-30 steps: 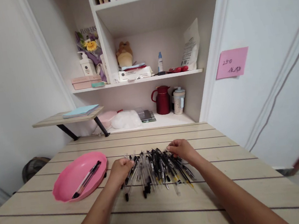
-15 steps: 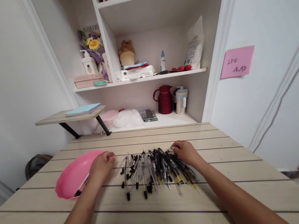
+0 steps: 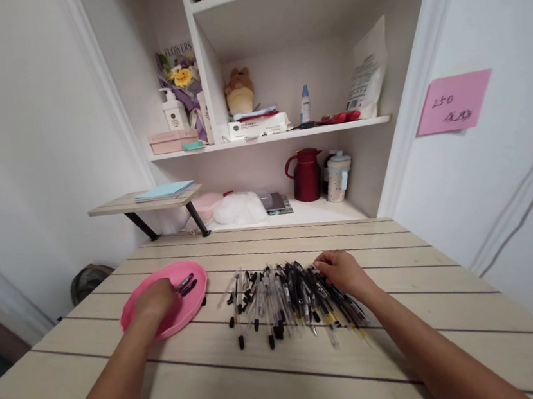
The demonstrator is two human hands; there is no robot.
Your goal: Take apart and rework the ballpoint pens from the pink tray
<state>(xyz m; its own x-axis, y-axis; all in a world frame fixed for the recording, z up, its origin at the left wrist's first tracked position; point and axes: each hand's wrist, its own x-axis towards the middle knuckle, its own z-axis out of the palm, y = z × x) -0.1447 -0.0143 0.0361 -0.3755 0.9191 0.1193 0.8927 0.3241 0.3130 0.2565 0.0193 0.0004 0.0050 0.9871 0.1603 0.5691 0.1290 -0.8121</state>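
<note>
My left hand (image 3: pixel 156 299) is inside the pink tray (image 3: pixel 196 310), its fingers curled and closed. Black-ended pens (image 3: pixel 187 285) stick out from under its fingers to the right; the rest of them is hidden behind the hand. A spread heap of pens (image 3: pixel 274 302), clear-barrelled on the left and darker on the right, lies on the wooden table. At the heap's right upper edge rests my right hand (image 3: pixel 346 272), fingers bent together against the dark pens. What its fingertips hold, if anything, cannot be made out.
A small raised shelf (image 3: pixel 150 204) with light-blue paper stands at the table's back left. Behind the table, a white shelf unit holds a red jug (image 3: pixel 307 178), a pale cup (image 3: pixel 338 179) and a white plastic bag (image 3: pixel 238 209). A pink note (image 3: pixel 453 103) is on the right wall.
My left hand has moved from the tray's right rim left into the tray. My right hand stays by the heap. The camera view has shifted slightly left.
</note>
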